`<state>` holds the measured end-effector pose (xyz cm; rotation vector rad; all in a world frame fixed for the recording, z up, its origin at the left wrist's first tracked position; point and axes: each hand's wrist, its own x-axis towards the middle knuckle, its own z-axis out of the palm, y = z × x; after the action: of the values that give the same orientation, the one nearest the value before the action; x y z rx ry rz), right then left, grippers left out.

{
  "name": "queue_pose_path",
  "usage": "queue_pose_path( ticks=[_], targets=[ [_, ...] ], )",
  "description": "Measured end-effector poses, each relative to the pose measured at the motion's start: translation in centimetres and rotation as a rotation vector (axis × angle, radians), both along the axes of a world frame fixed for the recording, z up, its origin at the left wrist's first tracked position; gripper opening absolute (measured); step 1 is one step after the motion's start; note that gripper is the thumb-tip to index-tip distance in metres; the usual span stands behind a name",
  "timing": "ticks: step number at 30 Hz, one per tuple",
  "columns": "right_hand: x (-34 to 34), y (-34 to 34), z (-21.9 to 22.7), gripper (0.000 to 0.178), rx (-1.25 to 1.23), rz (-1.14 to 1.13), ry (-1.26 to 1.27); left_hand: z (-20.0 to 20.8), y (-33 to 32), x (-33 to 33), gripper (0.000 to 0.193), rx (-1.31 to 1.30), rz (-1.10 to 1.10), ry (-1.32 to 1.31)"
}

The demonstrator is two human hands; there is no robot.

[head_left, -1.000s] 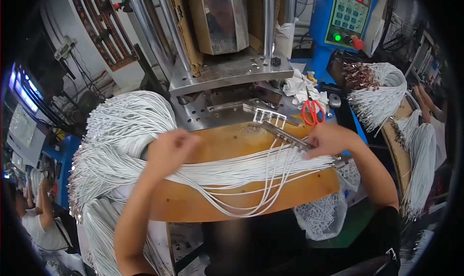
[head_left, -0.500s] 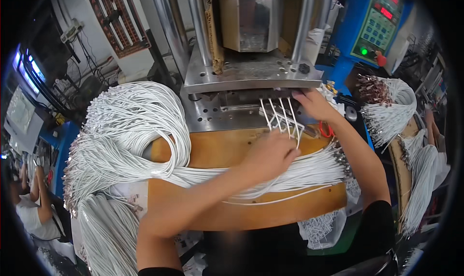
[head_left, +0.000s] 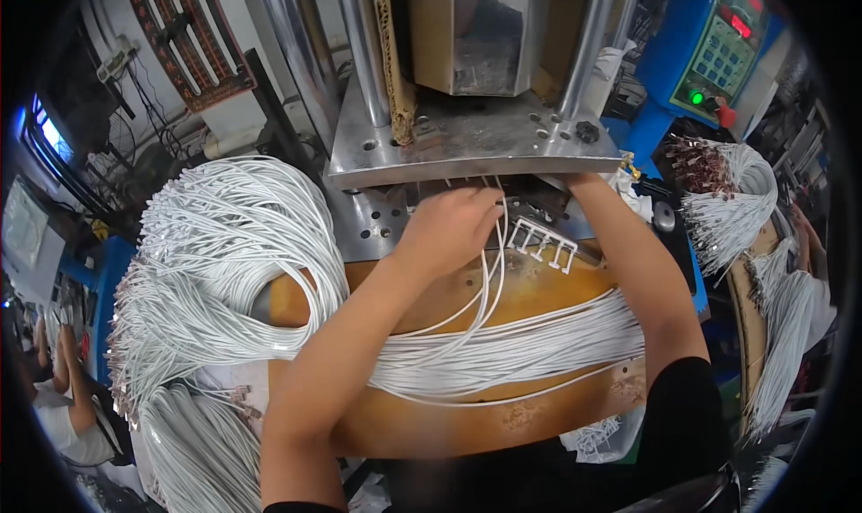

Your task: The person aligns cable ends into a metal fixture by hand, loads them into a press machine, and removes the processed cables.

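Just past the far edge of the brown board (head_left: 431, 428), the left hand (head_left: 452, 230) sits in front of the press (head_left: 485, 59), fingers bent and drawn narrow, with a few loose white cables (head_left: 486, 279) passing at its fingertips (whether they are pinched or only guided, I cannot tell). Beyond the board's far right corner, the right hand (head_left: 577, 182) reaches under the upper plate (head_left: 467, 149); only its wrist end shows, so its grip cannot be told. The loose white cables run from beneath that plate's front lip, over the far edge, to the broad cable bundle (head_left: 530, 356) lying across the board toward its right end. Between the hands, a white plastic frame (head_left: 546, 234) with short branches lies at the far edge, on the right half. The step in hand looks like seating cable ends inside the press; the next move seems to call for keeping those ends lined up before the hands draw clear. Room there is tight: the plate's lip is close behind the left fingers, and the right forearm (head_left: 642, 279) takes up the right end. Brown surface shows along the near edge and behind the bundle, while a big cable coil (head_left: 260, 207) overlaps the left end and limits travel there.
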<state>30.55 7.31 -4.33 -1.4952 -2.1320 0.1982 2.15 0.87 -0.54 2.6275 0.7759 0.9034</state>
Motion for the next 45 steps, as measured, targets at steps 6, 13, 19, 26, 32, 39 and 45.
queue_pose_path(
  ticks=[6, 13, 19, 26, 32, 39, 45],
  targets=[
    [-7.0, -4.5, 2.8, 0.034, 0.097, -0.040, -0.356, -2.2, 1.9, -0.4, 0.035, 0.519, 0.339, 0.002],
    [-7.9, -4.2, 2.4, 0.033, 0.189, 0.076, -0.188, -2.0, 3.9, -0.9, 0.045, 0.329, 0.289, 0.416],
    [-9.0, -3.3, 2.4, 0.035, 0.194, 0.070, -0.318, -2.0, 4.4, -0.6, 0.046, 0.156, 0.273, 0.363],
    [-8.7, -6.2, 3.2, 0.035, 0.374, 0.097, -0.274, -0.3, 1.5, -1.1, 0.051, 0.064, 0.349, 0.382],
    [-7.0, -27.1, 3.9, 0.065, 0.020, 0.184, -0.144, 2.3, -13.3, -9.1, 0.047, -0.112, 0.001, 0.154],
    [-5.8, -38.0, 3.7, 0.076, -0.174, 0.090, -0.388, -0.5, -22.4, -17.9, 0.052, 0.148, -0.049, 0.653],
    [-5.8, -37.1, 2.7, 0.076, -0.141, 0.025, -0.497, -2.0, -22.2, -17.8, 0.055, 0.198, 0.036, 0.681]
  ],
)
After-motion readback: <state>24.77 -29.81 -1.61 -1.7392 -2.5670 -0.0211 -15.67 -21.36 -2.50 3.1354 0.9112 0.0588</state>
